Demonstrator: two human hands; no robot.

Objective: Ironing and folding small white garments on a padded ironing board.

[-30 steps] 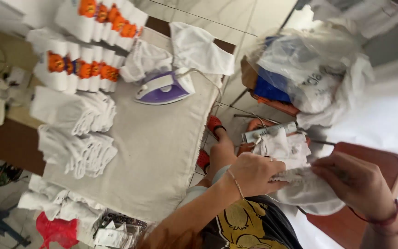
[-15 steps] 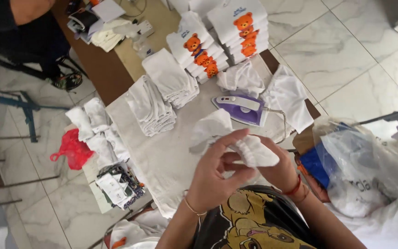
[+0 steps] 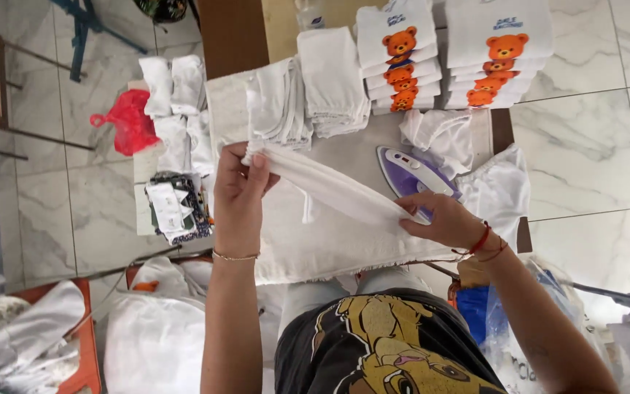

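I see the left hand (image 3: 238, 191) and right hand (image 3: 442, 219) each pinching an end of a white cloth (image 3: 333, 188), stretched taut just in front of the iron (image 3: 413, 171). Behind the iron on the counter (image 3: 344, 248), folded stacks (image 3: 308, 98) lie.

White garment (image 3: 329, 186) matt cloth; iron (image 3: 413, 171) glossy plastic
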